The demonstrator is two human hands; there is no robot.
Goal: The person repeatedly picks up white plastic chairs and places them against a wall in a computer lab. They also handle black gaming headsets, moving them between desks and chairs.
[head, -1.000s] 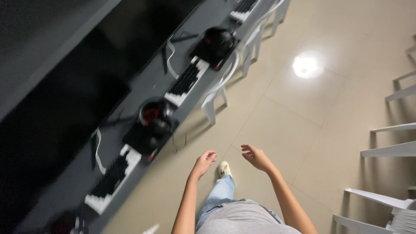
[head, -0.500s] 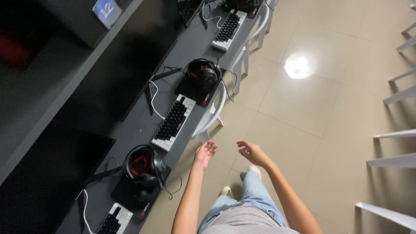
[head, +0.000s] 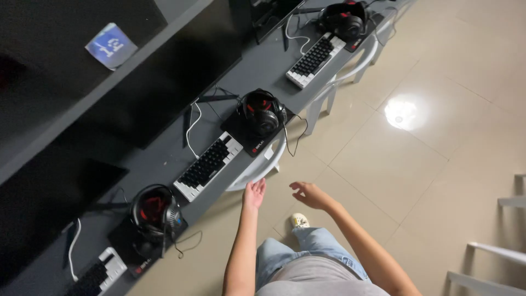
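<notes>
Hands first: left hand (head: 254, 194) is held out flat w/ fingers extended and loosely together, nothing gripped, fingertips just short of the white chair back (head: 257, 167) tucked under the desk (head: 164, 159). Right hand (head: 308, 193) is half open, fingers curled slightly, nothing held, hanging over the beige tiled floor (head: 416, 164) and apart from the chair.

Chair back is seen as a curved white rim pushed against the desk edge, directly below a black mouse mat (head: 249, 134) on which a black-and-red headset (head: 263, 112) is lying. A thin cable (head: 293, 137) is draped off the mat edge and hangs close to the chair rim. A black-and-white keyboard (head: 209, 166) is set just left of the mat, w/ a white cable looped behind it. Dark monitors (head: 164, 82) are lined along the back; similar stations are repeated up and down the desk.

If the chair is to be taken hold of, the rim is best gripped at its top curve w/ the left hand, approx. centre, and drawn straight back. The dangling cable should be kept clear of the fingers, since a snag could likely drag the headset off the mat. The white shoe (head: 299, 220) and jeans are seen below.
</notes>
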